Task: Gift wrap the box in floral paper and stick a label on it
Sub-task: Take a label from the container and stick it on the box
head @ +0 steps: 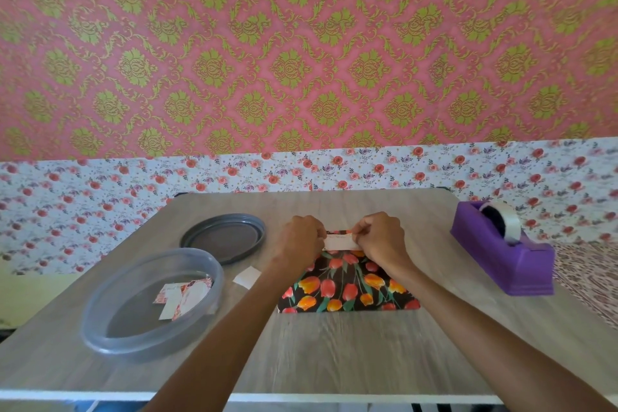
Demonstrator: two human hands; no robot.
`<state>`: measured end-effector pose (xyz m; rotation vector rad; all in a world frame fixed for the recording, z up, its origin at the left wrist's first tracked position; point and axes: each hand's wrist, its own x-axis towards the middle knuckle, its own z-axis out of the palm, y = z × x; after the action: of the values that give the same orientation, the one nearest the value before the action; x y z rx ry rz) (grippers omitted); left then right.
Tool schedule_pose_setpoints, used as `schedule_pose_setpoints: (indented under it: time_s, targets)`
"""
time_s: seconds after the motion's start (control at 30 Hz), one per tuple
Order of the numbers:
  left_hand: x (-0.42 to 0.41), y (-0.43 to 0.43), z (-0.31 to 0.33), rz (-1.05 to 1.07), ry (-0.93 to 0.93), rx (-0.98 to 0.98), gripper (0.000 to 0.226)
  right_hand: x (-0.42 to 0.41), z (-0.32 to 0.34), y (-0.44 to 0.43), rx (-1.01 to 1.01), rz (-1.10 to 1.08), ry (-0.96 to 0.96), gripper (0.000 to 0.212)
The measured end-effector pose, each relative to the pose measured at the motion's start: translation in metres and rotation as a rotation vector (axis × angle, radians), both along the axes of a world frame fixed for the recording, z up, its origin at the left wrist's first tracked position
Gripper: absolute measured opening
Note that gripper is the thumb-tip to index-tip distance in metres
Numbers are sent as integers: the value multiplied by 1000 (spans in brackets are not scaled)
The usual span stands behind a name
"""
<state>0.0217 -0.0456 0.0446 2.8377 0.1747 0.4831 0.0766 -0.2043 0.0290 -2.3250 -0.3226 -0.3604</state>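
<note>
A box wrapped in dark paper with red and orange tulips (347,288) lies flat in the middle of the table. A small white label (339,242) sits over its far edge. My left hand (301,239) pinches the label's left end with curled fingers. My right hand (381,237) pinches its right end the same way. Whether the label is stuck down or held just above the paper cannot be told.
A purple tape dispenser (501,249) stands at the right. A clear round container (100,321) with several labels (182,298) inside sits at the left, its grey lid (223,237) behind it. A white paper scrap (246,277) lies beside the box. The wooden table (334,351) ends near me.
</note>
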Motion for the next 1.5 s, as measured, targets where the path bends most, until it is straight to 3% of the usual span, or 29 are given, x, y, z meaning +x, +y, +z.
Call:
schedule_pose_setpoints:
  time_s: [0.13, 0.3, 0.43, 0.7, 0.8, 0.87, 0.93, 1.0, 1.1, 1.27, 1.4, 1.5]
  targets:
    - [1, -6, -3, 0, 12, 19, 21, 1, -1, 2, -36, -1, -17, 10]
    - [-4, -8, -10, 10, -47, 111, 22, -5, -1, 4, -217, 44, -160, 10]
    - [-7, -1, -14, 36, -95, 78, 29, -9, 3, 2, -350, 73, -251, 9]
    - [-16, 6, -21, -199, 60, 265, 35, -20, 2, -9, -620, 405, -23, 34]
    - [-19, 14, -35, -239, 226, 437, 57, -16, 2, -21, -774, 457, 83, 54]
    - [-17, 16, -39, -221, 291, 452, 63, -16, 0, -21, -841, 449, 103, 59]
    - [-17, 8, -38, -186, 302, 397, 71, -15, -4, -18, -824, 411, 93, 61]
    - [-17, 0, -38, -130, 257, 327, 61, -15, -7, -17, -790, 379, 45, 59]
    - [-20, -5, -39, -71, 80, 314, 44, -16, -13, -21, -670, 320, -119, 48]
    - [-30, -7, -37, -35, -120, 236, 44, -17, -23, -24, -478, 319, -367, 42]
    - [-33, -5, -37, -60, -187, 195, 44, -17, -22, -27, -391, 379, -368, 40]
    - [-34, -3, -34, -122, -214, 149, 28, -21, -23, -27, -359, 387, -386, 25]
